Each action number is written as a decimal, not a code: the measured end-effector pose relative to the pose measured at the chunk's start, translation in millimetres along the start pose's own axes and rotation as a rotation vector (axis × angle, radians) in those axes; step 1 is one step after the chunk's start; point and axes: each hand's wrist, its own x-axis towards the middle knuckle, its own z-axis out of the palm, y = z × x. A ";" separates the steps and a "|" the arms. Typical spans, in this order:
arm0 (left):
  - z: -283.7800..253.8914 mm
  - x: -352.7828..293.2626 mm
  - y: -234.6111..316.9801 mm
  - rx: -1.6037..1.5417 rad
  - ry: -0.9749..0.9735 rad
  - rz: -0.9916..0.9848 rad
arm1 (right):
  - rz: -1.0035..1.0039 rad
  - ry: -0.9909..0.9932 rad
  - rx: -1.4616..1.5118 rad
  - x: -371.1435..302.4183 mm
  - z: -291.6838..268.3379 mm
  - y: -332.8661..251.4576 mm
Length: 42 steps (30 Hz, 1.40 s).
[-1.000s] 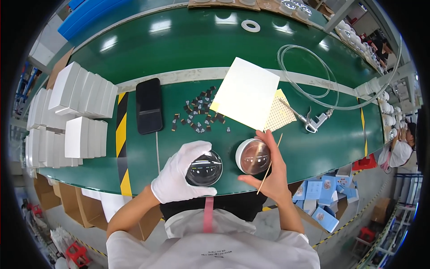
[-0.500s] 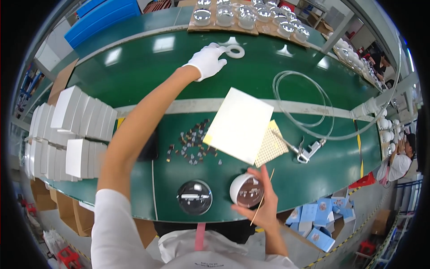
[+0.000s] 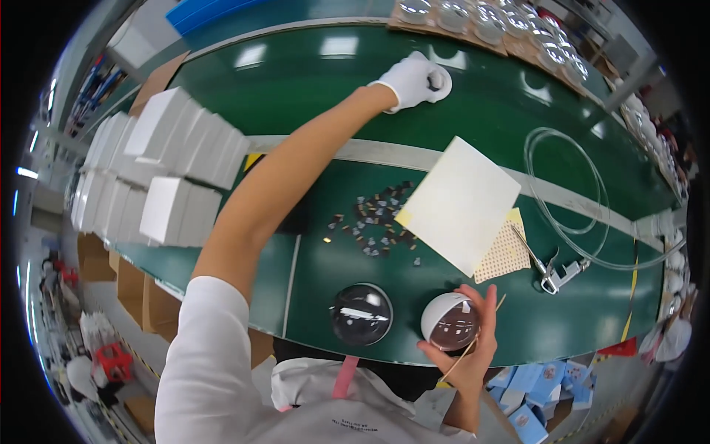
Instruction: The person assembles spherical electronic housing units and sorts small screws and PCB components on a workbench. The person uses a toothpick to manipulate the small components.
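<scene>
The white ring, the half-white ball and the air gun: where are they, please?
White ring point(image 3: 445, 86), head view: right side of its rim.
Half-white ball point(image 3: 455, 328), head view: its brownish side.
Air gun point(image 3: 566, 274), head view: its silver body.

Well to the left of the left hand point(image 3: 410, 81) there stand the stacked white boxes point(image 3: 163, 211) — behind them is a long blue piece point(image 3: 207, 15). Beyond the right hand point(image 3: 477, 348), on its right side, lies a metal air gun point(image 3: 563, 277), and its clear hose point(image 3: 528, 159) makes loops farther away. Lower than the right hand, also to the right — a pile of light-blue boxes point(image 3: 546, 381).
</scene>
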 end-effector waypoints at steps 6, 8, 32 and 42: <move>-89.1 -138.1 40.9 -0.383 0.136 -0.177 | -0.027 0.127 -0.056 -17.9 0.8 -11.8; -122.7 -232.2 80.6 -0.475 0.148 -0.336 | -0.059 0.277 -0.115 -30.0 2.5 -30.4; -95.1 -438.9 113.2 -0.699 0.191 -0.442 | -0.304 -0.397 -0.578 7.1 204.2 -110.8; -101.9 -491.3 134.5 -0.580 0.157 0.275 | -0.315 -0.051 -0.275 -41.2 88.6 -81.7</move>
